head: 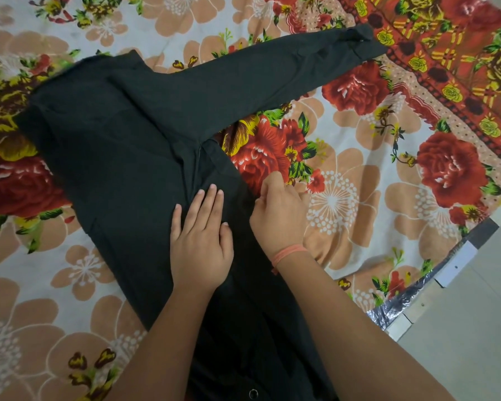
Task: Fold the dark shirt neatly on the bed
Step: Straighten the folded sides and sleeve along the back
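Here the left hand (200, 241) lies flat on the dark shirt (122, 146), fingers spread and straight, palm down just below the armpit seam. It looks to be there as an anchor, pinning the body cloth so that it does not drag while the other side is worked. The right hand (278, 215), just beside it, is curled at the shirt's right edge with thumb and fingertips drawn together, apparently pinching the side seam or hem there (the pinched cloth itself is hidden under the fingers, so I cannot be sure how much is caught). A pink band (289, 253) sits on that wrist.

Outward from the hands, the shirt is spread on the bed (359, 198) over a floral sheet, its body running from the near bottom edge of the view, between the forearms, up and to the left. So its long axis lies diagonally, with the shoulder end far left. One sleeve (272, 73) stretches straight out to the upper right, cuff near the red patterned border, lying flat and unfolded. The other side seems already turned in, since no second sleeve shows. My guess is that the side fold or the sleeve comes next. A metal snap (252, 393) shows near the bottom edge.
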